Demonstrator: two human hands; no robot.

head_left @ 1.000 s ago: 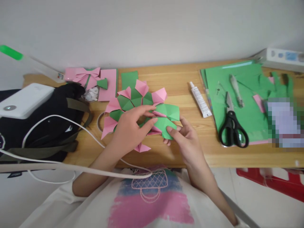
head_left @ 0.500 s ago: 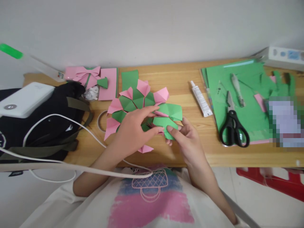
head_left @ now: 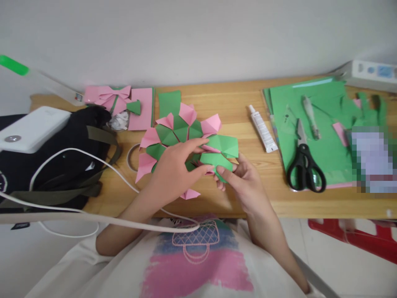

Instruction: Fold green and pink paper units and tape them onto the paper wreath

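Wooden table (head_left: 235, 203) carried paper wreath (head_left: 180, 132), glue tube (head_left: 262, 134), green sheets (head_left: 322, 136) under scissors (head_left: 304, 164), tape ring (head_left: 132, 158), black bag (head_left: 52, 165), pink sheet (head_left: 142, 108).

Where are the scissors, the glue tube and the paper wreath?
scissors (head_left: 305, 165), head view, on the black handles.
glue tube (head_left: 262, 129), head view, mid-body of the white tube.
paper wreath (head_left: 175, 129), head view, a green fold at its top.

**Desk count: what's on the table**

Two hands, left (head_left: 173, 174) and right (head_left: 245, 182), on one pink-and-green paper wreath (head_left: 182, 136). One glue tube (head_left: 262, 134) at 2 o'clock from it, one pair of scissors (head_left: 304, 161) at 3. One pink paper bow (head_left: 108, 97) at 10, one tape ring (head_left: 133, 159) at 9, one white power bank (head_left: 31, 130), one black bag (head_left: 62, 165).
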